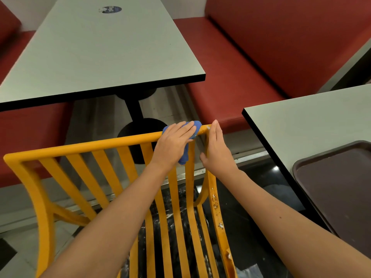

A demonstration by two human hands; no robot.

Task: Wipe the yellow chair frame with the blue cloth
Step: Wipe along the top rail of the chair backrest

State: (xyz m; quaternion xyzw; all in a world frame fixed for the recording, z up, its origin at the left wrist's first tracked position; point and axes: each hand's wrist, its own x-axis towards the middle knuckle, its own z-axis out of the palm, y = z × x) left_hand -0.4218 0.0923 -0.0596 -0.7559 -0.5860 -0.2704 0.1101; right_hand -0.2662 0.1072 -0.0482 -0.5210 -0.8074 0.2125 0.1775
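The left hand (174, 142) lay over the cloth (193, 130) on the top rail of the chair (84, 146), near the rail's right end. Its fingers (185, 128) were nearly straight and close together, pressing the blue cloth flat against the rail rather than curling round it. Part of the cloth bunched over the rail beyond the fingertips, and a tail of it hung down behind the rail, beside a slat, below the palm.

The right hand (215, 149) stood edge-on just beside it, at the chair's upper right corner. Its fingers were straight and together, pointing away from the person, resting against the corner post; the thumb lay on the near side of the post. Whether the thumb gripped the post could not be told. The two hands were near each other but apart, with a short bare stretch of yellow rail between them.

The chair back was tilted toward the person, its slats running down to the bottom of the view. The right post carried pale specks and chips along its length.

Beyond the chair stood a grey surface (96, 53) on a black pedestal, with red benches (261, 57) behind. At the right, a second grey surface (305, 121) carried a dark brown tray (341, 189).
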